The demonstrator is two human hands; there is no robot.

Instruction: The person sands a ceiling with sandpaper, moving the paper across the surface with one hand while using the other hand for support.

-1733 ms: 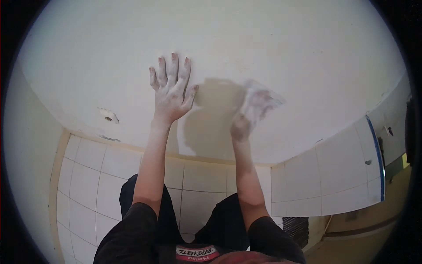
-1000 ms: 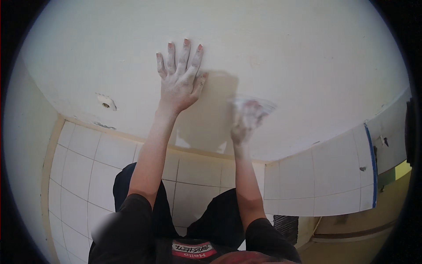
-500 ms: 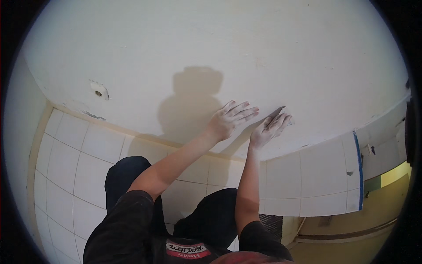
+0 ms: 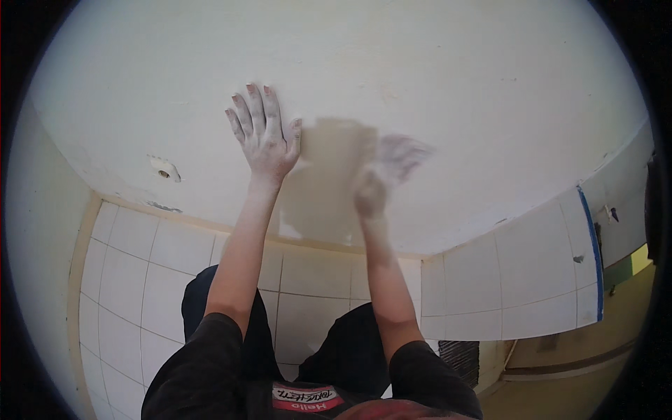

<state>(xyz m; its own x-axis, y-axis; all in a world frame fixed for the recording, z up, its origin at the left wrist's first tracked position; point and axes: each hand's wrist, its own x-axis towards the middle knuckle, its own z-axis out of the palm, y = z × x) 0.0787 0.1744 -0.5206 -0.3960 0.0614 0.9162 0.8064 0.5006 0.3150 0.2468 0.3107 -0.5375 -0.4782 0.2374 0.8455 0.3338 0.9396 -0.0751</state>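
Observation:
My left hand (image 4: pixel 266 143), whitened with dust, lies flat against the pale wall (image 4: pixel 476 91) with its fingers spread. Nothing is in it. To its right, my right hand (image 4: pixel 395 164) is at the wall too, badly smeared by motion. Its fingers cannot be made out, nor whether the thin dark-grey sheet, seen in it half a second ago and resembling sandpaper, is still there. A shadow falls on the wall between the two hands.
A socket opening (image 4: pixel 165 170) sits in the wall at left, above a chipped grey patch (image 4: pixel 164 207). White tiles (image 4: pixel 185 241) cover the floor below. On the right stands a tiled ledge (image 4: pixel 532 262) with blue tape (image 4: pixel 592 245) along its edge.
My left hand has moved left and up and now rests flat on the wall. My right hand has swept left and become blurred. The view has shifted slightly.

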